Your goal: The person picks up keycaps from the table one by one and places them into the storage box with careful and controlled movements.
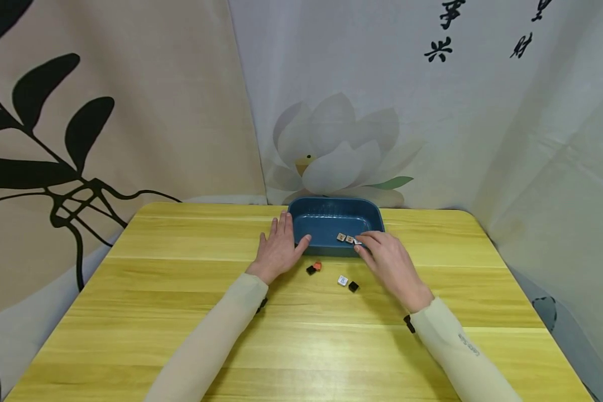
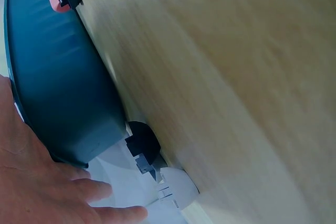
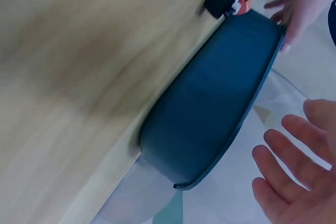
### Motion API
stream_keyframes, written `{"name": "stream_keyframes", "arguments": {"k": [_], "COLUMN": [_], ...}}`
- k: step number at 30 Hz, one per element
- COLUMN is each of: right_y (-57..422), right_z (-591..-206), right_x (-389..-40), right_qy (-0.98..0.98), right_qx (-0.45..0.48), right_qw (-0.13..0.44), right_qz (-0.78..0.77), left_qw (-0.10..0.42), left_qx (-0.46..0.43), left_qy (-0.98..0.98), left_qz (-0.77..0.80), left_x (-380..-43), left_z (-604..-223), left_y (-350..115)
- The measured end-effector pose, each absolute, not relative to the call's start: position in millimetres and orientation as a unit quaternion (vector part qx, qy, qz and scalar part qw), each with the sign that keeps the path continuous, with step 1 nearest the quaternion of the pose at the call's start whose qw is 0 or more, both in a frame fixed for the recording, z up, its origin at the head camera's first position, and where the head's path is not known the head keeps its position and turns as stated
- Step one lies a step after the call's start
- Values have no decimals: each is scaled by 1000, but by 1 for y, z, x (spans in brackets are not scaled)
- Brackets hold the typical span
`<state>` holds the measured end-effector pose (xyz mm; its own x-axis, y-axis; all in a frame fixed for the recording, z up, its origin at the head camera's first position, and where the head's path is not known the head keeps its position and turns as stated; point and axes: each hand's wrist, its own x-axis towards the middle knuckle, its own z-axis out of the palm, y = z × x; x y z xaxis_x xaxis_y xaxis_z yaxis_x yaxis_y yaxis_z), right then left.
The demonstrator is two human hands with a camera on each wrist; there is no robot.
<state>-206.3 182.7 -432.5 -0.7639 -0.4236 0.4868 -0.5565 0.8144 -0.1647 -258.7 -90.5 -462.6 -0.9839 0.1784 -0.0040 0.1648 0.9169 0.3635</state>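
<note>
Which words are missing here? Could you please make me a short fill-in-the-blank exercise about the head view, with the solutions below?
1. In the head view, ____ small pieces lie on the table in front of the tray.
2. Exactly ____ of those pieces are black.
3. The black piece nearest to the viewer lies to the ____ of the white piece on the table.
4. The hand at the tray's left edge is the person's ____ hand.

Missing words: four; two; right; left.

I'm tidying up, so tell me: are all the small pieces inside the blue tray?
No, a white piece and a black piece lie on the wooden table in front of the tray.
</note>
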Motion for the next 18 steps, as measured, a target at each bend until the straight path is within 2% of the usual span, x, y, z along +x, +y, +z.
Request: {"name": "stream_keyframes", "arguments": {"k": [8, 18], "right_y": [180, 179], "right_z": [-437, -447], "right_x": [-182, -170], "right_qy": [-931, -940], "right_qx": [279, 299], "right_qw": [173, 124], "right_qz": [157, 107], "left_qw": [21, 19], "left_qx": [88, 88], "left_qy": [979, 979], "left_qz": [180, 184], "left_x": [-259, -258], "left_z": [-462, -461], "left_y": [-90, -90]}}
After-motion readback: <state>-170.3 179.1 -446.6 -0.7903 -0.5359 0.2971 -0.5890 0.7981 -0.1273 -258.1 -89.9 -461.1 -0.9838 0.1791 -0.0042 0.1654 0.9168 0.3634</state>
